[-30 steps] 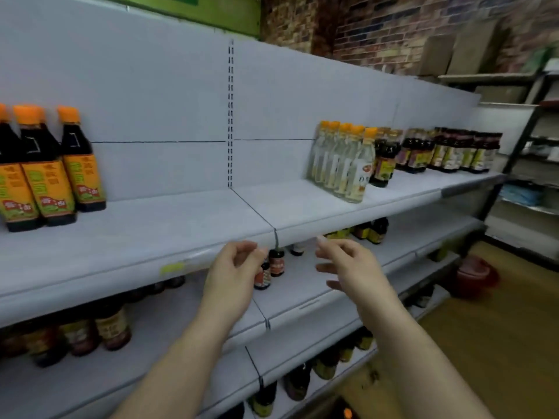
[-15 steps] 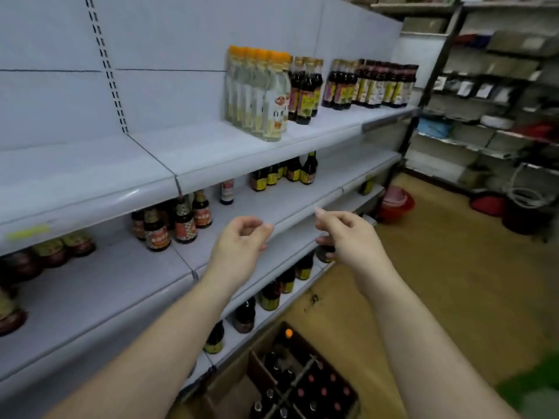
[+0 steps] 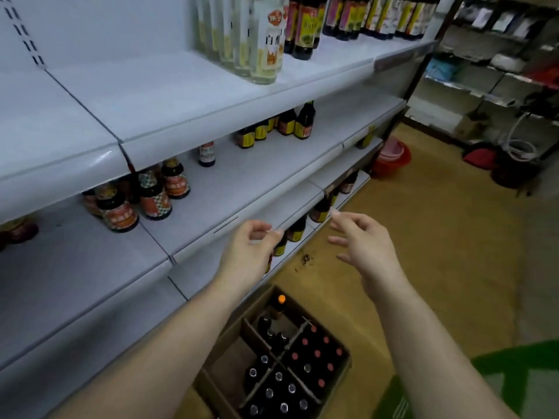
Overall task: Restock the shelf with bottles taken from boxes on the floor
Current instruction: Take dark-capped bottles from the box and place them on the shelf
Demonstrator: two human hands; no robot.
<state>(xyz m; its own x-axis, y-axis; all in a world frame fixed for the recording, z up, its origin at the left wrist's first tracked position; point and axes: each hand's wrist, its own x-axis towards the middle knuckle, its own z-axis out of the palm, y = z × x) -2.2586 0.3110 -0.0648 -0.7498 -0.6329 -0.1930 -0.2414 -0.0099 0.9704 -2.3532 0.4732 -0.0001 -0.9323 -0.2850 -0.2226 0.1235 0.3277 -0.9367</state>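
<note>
A cardboard box (image 3: 338, 376) with dividers stands on the floor below me, holding several dark bottles (image 3: 314, 355) and one orange-capped bottle (image 3: 281, 301). My left hand (image 3: 246, 252) hovers in front of the middle shelf's edge (image 3: 230, 228), fingers loosely curled, holding nothing. My right hand (image 3: 363, 246) floats to its right above the floor, fingers relaxed and spread, also without anything in it. The white shelf unit (image 3: 169, 95) carries clear bottles (image 3: 260, 40) and dark sauce bottles (image 3: 151, 195) on its boards.
A red basin (image 3: 391, 158) sits on the floor at the shelf's far end. Metal racks with goods (image 3: 496, 65) and a dark bucket (image 3: 514, 164) stand at the right. A green mat (image 3: 514, 385) lies at the lower right on the brown floor.
My view has tilted down from the upper shelves to the box on the floor. Both hands have lowered from the shelf edge, still holding nothing.
</note>
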